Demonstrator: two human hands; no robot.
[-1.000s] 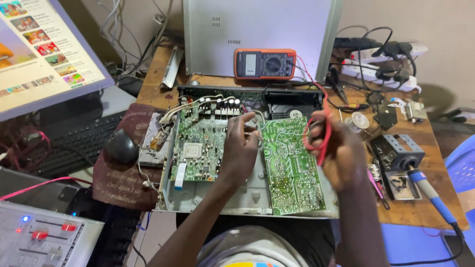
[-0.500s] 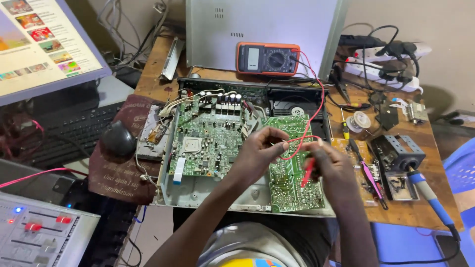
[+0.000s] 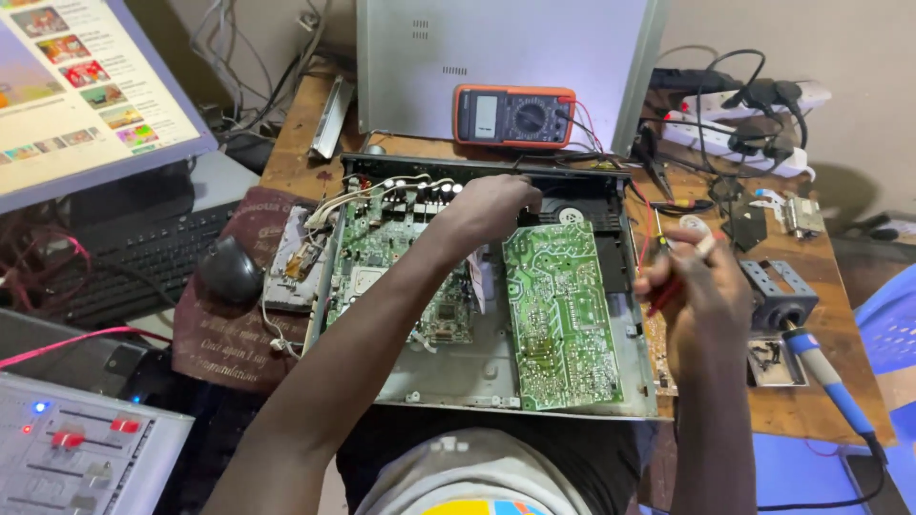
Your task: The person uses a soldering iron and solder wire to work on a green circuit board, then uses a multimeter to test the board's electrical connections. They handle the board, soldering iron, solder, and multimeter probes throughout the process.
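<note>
Green circuit board point(image 3: 563, 315) is exposed in the open chassis point(image 3: 458, 381); left hand point(image 3: 491, 205) is curled at its rear edge, right hand point(image 3: 697, 296) pinches red probes point(image 3: 668, 286) clear.

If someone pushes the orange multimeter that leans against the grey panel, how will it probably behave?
The orange multimeter stands tilted against the grey metal panel, so it may tip or slide. Its red and black leads look floppy and might drag.

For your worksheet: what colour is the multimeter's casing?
Orange, with a dark face; the multimeter shows best in the head view.
</note>
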